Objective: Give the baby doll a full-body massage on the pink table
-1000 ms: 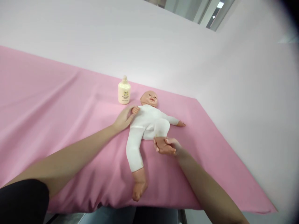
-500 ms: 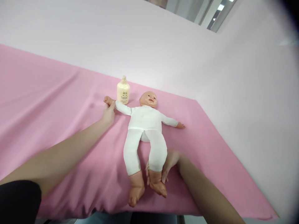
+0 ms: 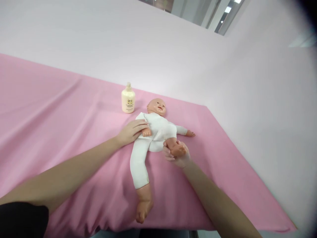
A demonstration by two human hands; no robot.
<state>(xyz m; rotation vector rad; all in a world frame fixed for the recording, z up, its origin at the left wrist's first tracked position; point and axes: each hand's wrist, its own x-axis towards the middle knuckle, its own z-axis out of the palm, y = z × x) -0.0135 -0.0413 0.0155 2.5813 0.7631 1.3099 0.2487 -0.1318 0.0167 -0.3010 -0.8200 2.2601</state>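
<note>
A baby doll [image 3: 158, 124] with a white cloth body lies on its back, its head toward the far edge. My left hand [image 3: 133, 130] is closed around the doll's forearm on the left, which is bent down across its belly; the doll's small hand [image 3: 146, 132] shows past my fingers. Gripped from below in my right hand [image 3: 182, 160] is the doll's foot [image 3: 177, 150] on the right side, with that leg folded up toward the belly. The other leg [image 3: 139, 165] stretches straight toward me. A cream pump bottle [image 3: 128, 100] stands upright left of the doll's head.
A pink cloth [image 3: 99, 99] covers the table and wrinkles at the front left. White walls [image 3: 111, 43] rise behind and to the right. A window opening [image 3: 193, 13] shows at the top. The table's front edge lies close to me.
My left hand has brought the doll's arm from outstretched beside the bottle down onto its belly. My right hand has lifted the doll's leg from the cloth and folded it up.
</note>
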